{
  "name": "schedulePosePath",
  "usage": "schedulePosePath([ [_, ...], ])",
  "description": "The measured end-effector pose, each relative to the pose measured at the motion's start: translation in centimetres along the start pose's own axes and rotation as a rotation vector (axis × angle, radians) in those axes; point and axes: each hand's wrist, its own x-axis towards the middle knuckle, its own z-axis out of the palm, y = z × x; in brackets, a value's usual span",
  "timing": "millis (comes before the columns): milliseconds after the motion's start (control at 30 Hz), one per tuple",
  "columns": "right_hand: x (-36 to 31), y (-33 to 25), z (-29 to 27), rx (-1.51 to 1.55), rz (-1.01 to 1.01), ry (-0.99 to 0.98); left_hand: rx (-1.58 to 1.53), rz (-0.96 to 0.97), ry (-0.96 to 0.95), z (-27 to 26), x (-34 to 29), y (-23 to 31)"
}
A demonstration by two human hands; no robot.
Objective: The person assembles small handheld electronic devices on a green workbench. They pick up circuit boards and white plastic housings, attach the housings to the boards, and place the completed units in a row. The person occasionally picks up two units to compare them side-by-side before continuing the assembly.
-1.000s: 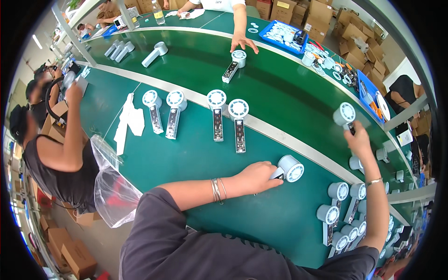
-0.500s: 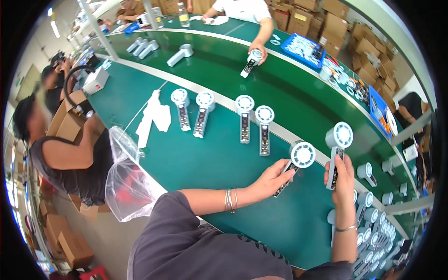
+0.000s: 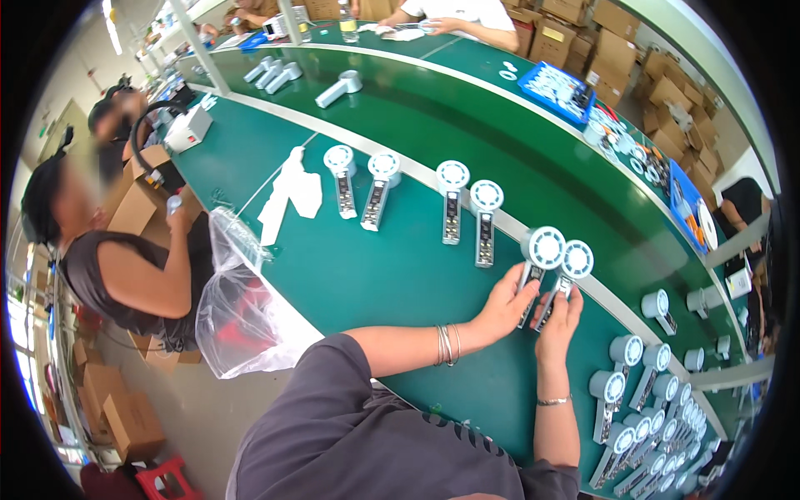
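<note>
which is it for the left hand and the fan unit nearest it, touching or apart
Touching: the head view shows the left hand holding the pale fan unit by its handle, thumb across the front.

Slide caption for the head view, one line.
Left hand and right hand each hold a pale-blue round-headed device by its handle at the green table.
</note>
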Motion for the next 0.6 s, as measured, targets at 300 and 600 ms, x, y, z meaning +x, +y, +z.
schedulePosePath([
  [300,0.4,1.5,-1.5,0.085,0.019,0.057,0.055,-0.032,0.031,-0.1,0.9,-1.7],
  [600,0.2,2.0,-1.1,0.084,0.015,0.027,0.075,-0.054,0.051,-0.2,1.2,-1.4],
])
